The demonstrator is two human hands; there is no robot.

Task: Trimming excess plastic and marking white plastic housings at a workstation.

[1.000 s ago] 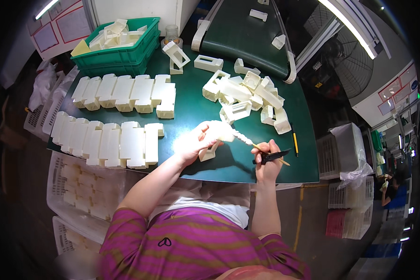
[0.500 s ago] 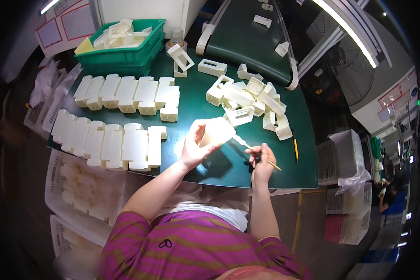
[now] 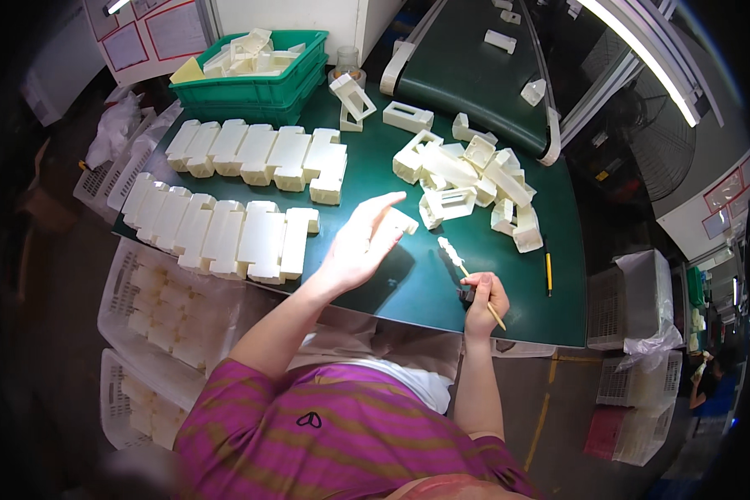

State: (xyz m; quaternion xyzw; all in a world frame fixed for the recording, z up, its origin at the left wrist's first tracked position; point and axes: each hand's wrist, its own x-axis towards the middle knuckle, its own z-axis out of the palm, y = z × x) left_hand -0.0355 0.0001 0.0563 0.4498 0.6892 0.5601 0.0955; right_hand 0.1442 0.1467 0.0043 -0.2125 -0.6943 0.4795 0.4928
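My left hand is closed around a white plastic housing, most of it hidden behind the fingers and palm. In my right hand is a thin wooden stick with a lumpy white tip, pinched between thumb and fingers. That tip points up and left, apart from the housing. Something small and dark shows beside the right fingers, too unclear to name. Beyond both hands lies a loose heap of white housings. Left of my left hand, similar housings stand in two rows, a far row and a near row.
A green crate full of white parts stands at the back left, near a clear jar. A dark green conveyor belt carries several parts. A yellow pen-like stick lies at right on the green table. Lined baskets stand below left.
My left hand has turned, so its back now covers most of the housing. The stick's white tip has come away from the housing. The whole view has shifted slightly.
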